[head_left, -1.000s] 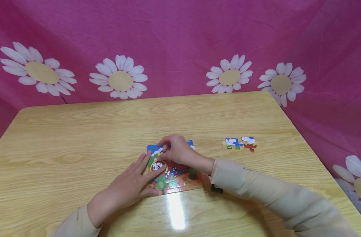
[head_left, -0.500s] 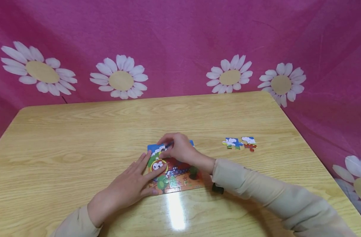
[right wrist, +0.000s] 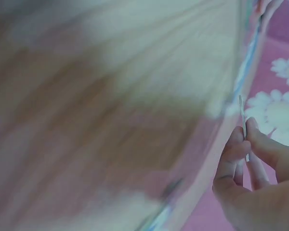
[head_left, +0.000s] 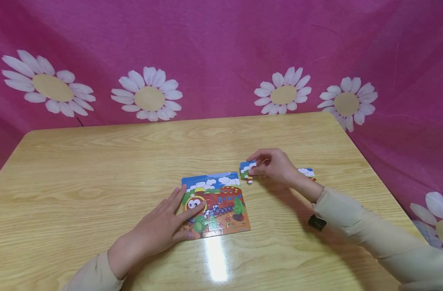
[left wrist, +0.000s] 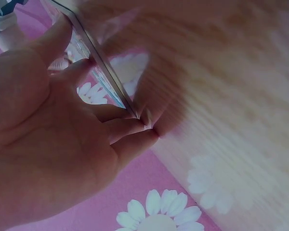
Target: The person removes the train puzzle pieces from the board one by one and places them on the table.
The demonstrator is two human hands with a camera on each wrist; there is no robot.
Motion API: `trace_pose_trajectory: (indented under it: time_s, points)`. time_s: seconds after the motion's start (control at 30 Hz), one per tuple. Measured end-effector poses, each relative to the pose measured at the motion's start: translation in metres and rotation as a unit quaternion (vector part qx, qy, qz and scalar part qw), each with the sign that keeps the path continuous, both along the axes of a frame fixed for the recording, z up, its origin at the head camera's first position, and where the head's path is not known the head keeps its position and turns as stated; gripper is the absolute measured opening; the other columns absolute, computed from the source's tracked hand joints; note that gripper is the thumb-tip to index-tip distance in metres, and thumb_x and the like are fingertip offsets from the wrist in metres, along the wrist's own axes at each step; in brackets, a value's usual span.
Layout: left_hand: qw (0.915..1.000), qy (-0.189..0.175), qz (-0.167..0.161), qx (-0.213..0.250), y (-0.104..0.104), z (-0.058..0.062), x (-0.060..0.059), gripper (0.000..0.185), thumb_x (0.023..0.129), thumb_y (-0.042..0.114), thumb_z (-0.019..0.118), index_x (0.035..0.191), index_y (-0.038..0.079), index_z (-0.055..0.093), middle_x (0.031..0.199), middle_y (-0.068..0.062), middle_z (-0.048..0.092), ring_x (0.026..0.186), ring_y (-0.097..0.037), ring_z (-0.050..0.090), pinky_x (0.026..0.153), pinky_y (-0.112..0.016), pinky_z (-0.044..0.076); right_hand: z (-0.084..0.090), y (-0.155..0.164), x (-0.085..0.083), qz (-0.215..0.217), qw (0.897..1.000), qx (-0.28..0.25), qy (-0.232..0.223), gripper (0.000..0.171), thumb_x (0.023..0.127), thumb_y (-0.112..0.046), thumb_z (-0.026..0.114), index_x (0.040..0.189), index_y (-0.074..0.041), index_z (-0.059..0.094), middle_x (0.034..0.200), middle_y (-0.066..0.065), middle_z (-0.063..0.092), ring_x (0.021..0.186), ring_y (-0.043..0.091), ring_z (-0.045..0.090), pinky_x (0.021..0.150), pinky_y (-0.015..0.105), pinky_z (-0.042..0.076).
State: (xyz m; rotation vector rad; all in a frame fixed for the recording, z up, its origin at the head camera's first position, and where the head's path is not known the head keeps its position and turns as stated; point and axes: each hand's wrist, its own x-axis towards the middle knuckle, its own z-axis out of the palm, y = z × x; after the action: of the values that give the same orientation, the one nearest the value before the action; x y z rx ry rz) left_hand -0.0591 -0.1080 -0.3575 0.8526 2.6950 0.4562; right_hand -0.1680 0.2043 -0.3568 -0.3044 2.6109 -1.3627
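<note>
Just left of the right hand point(head_left: 276, 166), a blue-and-white cardboard jigsaw piece point(head_left: 247, 169) is pinched between its fingertips above the wooden table point(head_left: 98, 161). Flat, the left hand point(head_left: 159, 228) steadies the train puzzle point(head_left: 218, 202). Judged: carrying; next, aligning its tabs.

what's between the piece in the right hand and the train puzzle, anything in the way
Nothing visible. The right hand pinches the puzzle piece just off the upper right corner of the train puzzle, with only bare table between them. The left hand rests on the puzzle's left side, away from that corner.
</note>
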Motion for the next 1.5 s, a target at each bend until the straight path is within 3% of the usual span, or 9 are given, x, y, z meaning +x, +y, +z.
trace_pose_trajectory:
  time_s: [0.33,0.6,0.97,1.2,1.5]
  points:
    - [1.0,0.005,-0.002,0.005,0.001,0.001,0.0,0.064,0.084,0.054,0.053,0.141,0.031,0.035,0.151,-0.02,0.005,0.138,-0.035,0.008,0.106,-0.049,0.022,-0.006,0.039,0.008,-0.002,0.994,0.087,0.06,0.025,0.073,-0.009,0.077,0.096,-0.004,0.07,0.075,0.006,0.061,0.064,0.019,0.052,0.052,0.024,0.043]
    - [0.9997,0.019,-0.007,0.011,0.001,-0.002,0.0,0.063,0.084,0.053,0.053,0.141,0.031,0.036,0.151,-0.021,0.007,0.138,-0.034,0.009,0.106,-0.049,0.022,-0.009,0.04,0.008,0.016,0.978,0.174,0.114,0.023,0.071,-0.012,0.078,0.092,-0.004,0.073,0.077,0.007,0.057,0.068,0.019,0.046,0.061,0.03,0.035]
    - [0.9999,0.014,-0.004,0.003,0.001,0.0,0.001,0.064,0.085,0.056,0.051,0.142,0.032,0.034,0.151,-0.02,0.004,0.138,-0.034,0.004,0.105,-0.051,0.023,-0.007,0.04,0.009,0.02,0.979,0.166,0.114,0.024,0.073,-0.014,0.078,0.094,-0.004,0.072,0.081,0.008,0.059,0.068,0.018,0.047,0.06,0.029,0.038]
    - [0.9995,0.028,-0.013,0.011,0.002,0.004,0.001,0.067,0.085,0.055,0.052,0.144,0.03,0.03,0.152,-0.017,0.004,0.138,-0.033,0.001,0.106,-0.052,0.018,0.001,0.027,0.017,0.037,0.992,0.094,0.081,0.029,0.075,-0.015,0.076,0.102,-0.004,0.069,0.091,0.009,0.064,0.075,0.018,0.056,0.064,0.029,0.046]
    - [0.9937,0.058,-0.093,0.021,0.028,0.0,0.0,0.067,0.088,0.045,0.055,0.146,0.028,0.025,0.151,-0.018,0.009,0.138,-0.034,0.008,0.108,-0.047,0.019,0.0,-0.017,0.044,0.094,0.993,0.056,0.034,0.025,0.076,-0.014,0.075,0.098,-0.005,0.068,0.082,0.0,0.063,0.069,0.014,0.054,0.061,0.025,0.046]
